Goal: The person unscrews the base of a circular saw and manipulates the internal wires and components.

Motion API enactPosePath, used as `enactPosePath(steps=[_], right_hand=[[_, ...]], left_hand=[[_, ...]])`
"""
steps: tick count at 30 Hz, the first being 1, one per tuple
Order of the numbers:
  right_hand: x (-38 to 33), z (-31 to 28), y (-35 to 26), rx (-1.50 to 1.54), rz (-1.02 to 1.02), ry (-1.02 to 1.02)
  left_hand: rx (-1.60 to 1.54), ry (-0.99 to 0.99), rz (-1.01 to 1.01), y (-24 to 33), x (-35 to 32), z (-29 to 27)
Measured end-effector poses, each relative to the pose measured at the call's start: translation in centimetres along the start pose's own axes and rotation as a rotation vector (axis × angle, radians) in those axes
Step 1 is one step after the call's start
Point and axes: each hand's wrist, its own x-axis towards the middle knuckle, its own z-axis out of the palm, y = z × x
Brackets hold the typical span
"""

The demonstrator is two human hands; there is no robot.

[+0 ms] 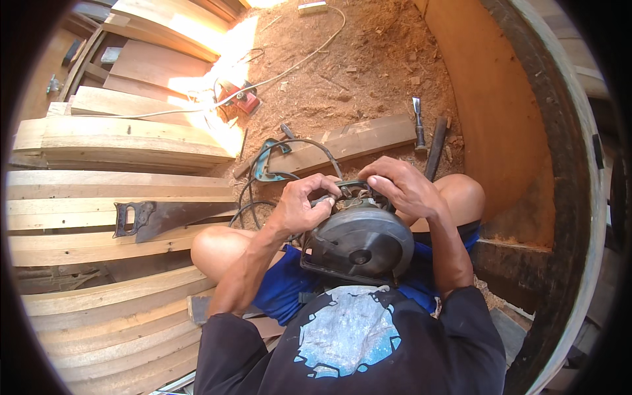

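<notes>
Between the knees [465,196] | circular saw [359,245], torso [349,342] side of hands [297,205] | both touch its far end; grip unclear

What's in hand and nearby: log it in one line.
left hand: fingers on circular saw | right hand: touching same saw | handsaw: lying on planks | red power tool: on sawdust

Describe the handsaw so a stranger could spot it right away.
Find the pale boards lying to the person's left. Across the middle ones lies the handsaw, dark looped handle to the left. Unlike the bulky circular saw, it has a long, tapering blade.
</notes>
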Motion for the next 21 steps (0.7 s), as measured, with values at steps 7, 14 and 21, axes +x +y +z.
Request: enactPosePath(steps=[7,14,21], right_hand=[[3.0,0.3,-1.3,-0.195,0.007,-0.282],[2.6,1.3,-1.5,-0.105,0.001,-0.252],[1.4,1.2,-2.7,-0.327,-0.191,-0.123]], left_hand=[[-0.261,0.056,0.034,1.3,-0.3,1.4],[-0.542,0.297,0.024,-2.7,-0.1,3.5],[-0.495,0.373,-0.007,-4.4,2.5,3.5]])
